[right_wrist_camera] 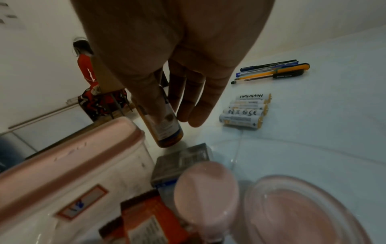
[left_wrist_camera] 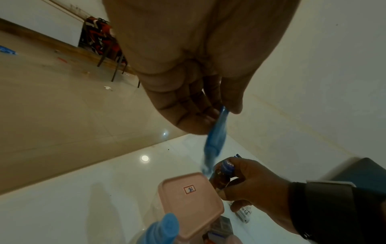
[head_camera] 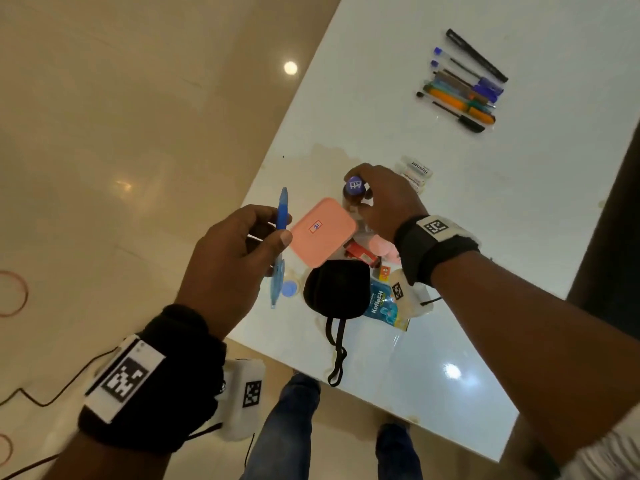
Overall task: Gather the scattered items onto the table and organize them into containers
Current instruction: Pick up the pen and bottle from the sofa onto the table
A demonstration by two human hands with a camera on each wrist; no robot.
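In the right hand (head_camera: 388, 199)'s grip, an amber bottle (right_wrist_camera: 160, 122).

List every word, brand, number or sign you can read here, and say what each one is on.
"Heybright": battery, one of the pack on the table.
"CE" mark: another battery in that pack.
"Koflet-H": blue sachet beside the black mask.
Red-framed sticker on the pink lid: too small to read.
Print on the brown bottle, the orange box and the pens: blurred, unreadable.
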